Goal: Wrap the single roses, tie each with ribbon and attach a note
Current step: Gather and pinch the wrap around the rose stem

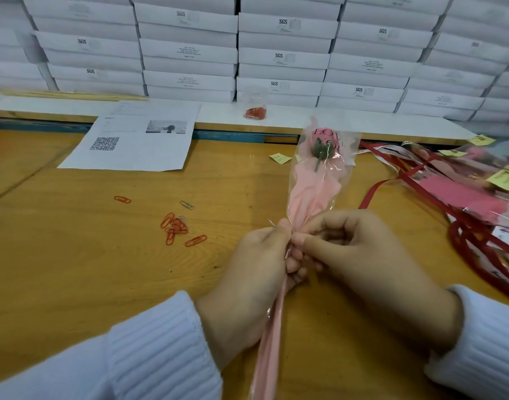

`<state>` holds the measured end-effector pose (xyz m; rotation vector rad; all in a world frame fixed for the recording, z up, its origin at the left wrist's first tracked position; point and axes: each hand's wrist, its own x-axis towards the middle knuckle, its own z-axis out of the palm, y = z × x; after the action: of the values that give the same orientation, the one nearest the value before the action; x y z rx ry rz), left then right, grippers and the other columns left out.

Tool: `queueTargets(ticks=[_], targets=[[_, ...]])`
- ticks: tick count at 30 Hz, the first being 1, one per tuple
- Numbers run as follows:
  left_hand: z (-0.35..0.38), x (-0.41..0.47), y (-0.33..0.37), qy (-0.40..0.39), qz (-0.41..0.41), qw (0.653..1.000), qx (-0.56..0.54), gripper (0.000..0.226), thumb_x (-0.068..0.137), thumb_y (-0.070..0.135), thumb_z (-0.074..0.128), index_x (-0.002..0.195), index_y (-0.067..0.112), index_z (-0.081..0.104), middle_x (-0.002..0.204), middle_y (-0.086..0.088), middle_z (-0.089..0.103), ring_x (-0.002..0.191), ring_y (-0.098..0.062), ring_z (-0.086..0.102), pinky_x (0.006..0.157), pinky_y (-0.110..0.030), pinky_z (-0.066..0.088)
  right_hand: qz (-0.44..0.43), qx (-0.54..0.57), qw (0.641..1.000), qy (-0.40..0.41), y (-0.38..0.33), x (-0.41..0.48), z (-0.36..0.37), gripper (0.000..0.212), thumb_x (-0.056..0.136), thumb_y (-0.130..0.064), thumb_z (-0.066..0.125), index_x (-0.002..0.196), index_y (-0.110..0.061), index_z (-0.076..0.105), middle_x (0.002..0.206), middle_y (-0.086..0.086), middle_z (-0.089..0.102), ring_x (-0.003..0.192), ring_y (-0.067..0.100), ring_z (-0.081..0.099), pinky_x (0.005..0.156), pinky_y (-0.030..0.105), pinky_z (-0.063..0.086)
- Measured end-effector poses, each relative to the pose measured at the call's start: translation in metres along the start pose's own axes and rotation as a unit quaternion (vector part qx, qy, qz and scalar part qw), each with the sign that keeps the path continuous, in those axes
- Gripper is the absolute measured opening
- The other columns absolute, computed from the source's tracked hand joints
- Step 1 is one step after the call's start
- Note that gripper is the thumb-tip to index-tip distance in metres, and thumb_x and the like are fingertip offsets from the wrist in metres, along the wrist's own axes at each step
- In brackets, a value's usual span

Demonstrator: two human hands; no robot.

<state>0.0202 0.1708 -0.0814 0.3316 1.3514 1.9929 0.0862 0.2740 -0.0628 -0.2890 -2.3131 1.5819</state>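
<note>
Head view, centre: wrap [311, 194] is gripped by left hand [253, 272], pinched by right hand [360, 249]; the gather should be kept tight.

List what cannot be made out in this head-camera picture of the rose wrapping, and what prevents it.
- Head view: the gathered neck of the wrapped rose, covered by the left hand and right hand; whether a ribbon is there cannot be told.
- Head view: the wrap's lower end, cut off by the bottom edge.
- Head view: text on the printed sheet and yellow note, too small.
</note>
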Motion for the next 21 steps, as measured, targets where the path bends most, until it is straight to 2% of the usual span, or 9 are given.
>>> queueTargets(ticks=[4, 8, 11, 13, 17, 21], targets=[[0.0001, 0.0008, -0.0004, 0.007, -0.001, 1.000, -0.003, 0.046, 0.102, 0.020, 0.039, 0.059, 0.007, 0.048, 0.043, -0.002, 0.039, 0.041, -0.012, 0.051, 0.046, -0.019, 0.043, -0.022, -0.014, 1.000, 0.010, -0.0027, -0.0030, 0.0023, 0.010, 0.083, -0.007, 0.067, 0.074, -0.004, 0.071, 0.065, 0.008, 0.070, 0.056, 0.016, 0.061, 0.058, 0.021, 0.051], [-0.0021, 0.0012, -0.0010, 0.006, 0.008, 1.000, -0.010, 0.052, 0.102, 0.021, 0.037, 0.054, 0.009, 0.051, 0.045, -0.003, 0.041, 0.043, -0.013, 0.053, 0.046, -0.019, 0.044, -0.022, 0.021, 0.998, 0.060, -0.0024, -0.0043, 0.0048, 0.008, 0.083, -0.005, 0.067, 0.078, 0.000, 0.068, 0.069, 0.019, 0.068, 0.063, 0.037, 0.063, 0.068, 0.041, 0.054], [-0.0031, 0.0015, -0.0016, 0.003, 0.005, 1.000, -0.021, 0.056, 0.102, 0.020, 0.038, 0.049, 0.012, 0.053, 0.045, -0.003, 0.041, 0.042, -0.011, 0.050, 0.046, -0.018, 0.044, 0.011, 0.063, 0.995, 0.074, -0.0015, -0.0054, 0.0061, 0.006, 0.083, -0.003, 0.066, 0.079, 0.002, 0.065, 0.067, 0.022, 0.066, 0.059, 0.031, 0.060, 0.071, 0.047, 0.053], [-0.0035, 0.0016, -0.0017, 0.004, 0.000, 0.999, -0.034, 0.054, 0.102, 0.018, 0.038, 0.051, 0.010, 0.053, 0.044, -0.002, 0.041, 0.038, -0.009, 0.049, 0.044, -0.017, 0.044, 0.040, 0.084, 0.993, 0.068, -0.0005, -0.0055, 0.0063, 0.006, 0.084, -0.003, 0.065, 0.078, -0.002, 0.066, 0.067, 0.021, 0.065, 0.061, 0.025, 0.059, 0.068, 0.041, 0.051], [-0.0043, 0.0027, -0.0001, 0.012, -0.017, 0.997, -0.077, 0.040, 0.101, 0.016, 0.040, 0.065, 0.005, 0.054, 0.045, -0.003, 0.043, 0.034, -0.006, 0.046, 0.042, -0.017, 0.045, 0.099, 0.154, 0.982, 0.047, 0.0031, -0.0042, 0.0051, 0.012, 0.086, -0.001, 0.062, 0.076, -0.006, 0.066, 0.061, 0.010, 0.065, 0.055, 0.012, 0.059, 0.055, 0.019, 0.050], [-0.0057, 0.0019, 0.0028, -0.006, -0.049, 0.989, -0.139, 0.030, 0.099, 0.017, 0.044, 0.081, 0.003, 0.062, 0.051, -0.002, 0.048, 0.036, -0.004, 0.041, 0.044, -0.017, 0.047, 0.151, 0.223, 0.963, 0.018, 0.0071, -0.0021, 0.0016, 0.015, 0.087, 0.003, 0.058, 0.075, -0.004, 0.065, 0.063, 0.009, 0.063, 0.054, 0.008, 0.058, 0.053, 0.016, 0.050]])
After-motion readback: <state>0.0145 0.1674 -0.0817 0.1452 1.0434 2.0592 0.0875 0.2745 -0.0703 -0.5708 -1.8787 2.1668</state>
